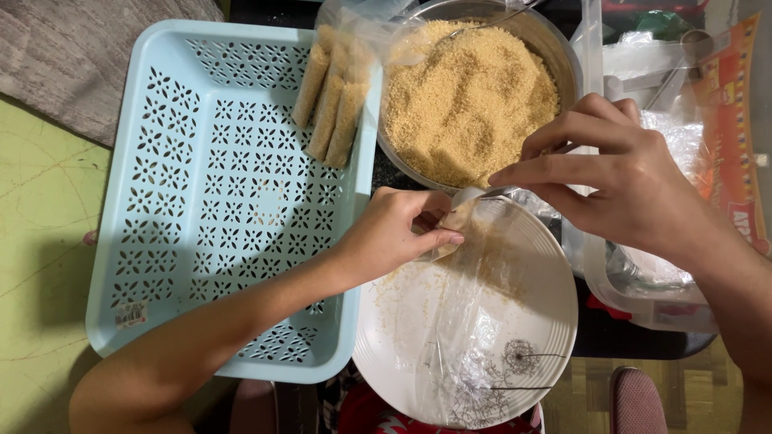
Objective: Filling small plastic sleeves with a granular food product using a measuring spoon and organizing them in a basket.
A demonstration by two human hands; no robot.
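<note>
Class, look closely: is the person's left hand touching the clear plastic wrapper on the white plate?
Touching. The head view shows the left hand pinching the top edge of the clear plastic wrapper, which lies across the white plate.

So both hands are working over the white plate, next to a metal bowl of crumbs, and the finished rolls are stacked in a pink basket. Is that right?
Not quite: the basket is light blue, not pink, as the head view shows. The rest holds: the left hand and right hand work over the white plate, beside the metal bowl of crumbs, and the rolls lie in the basket.
</note>
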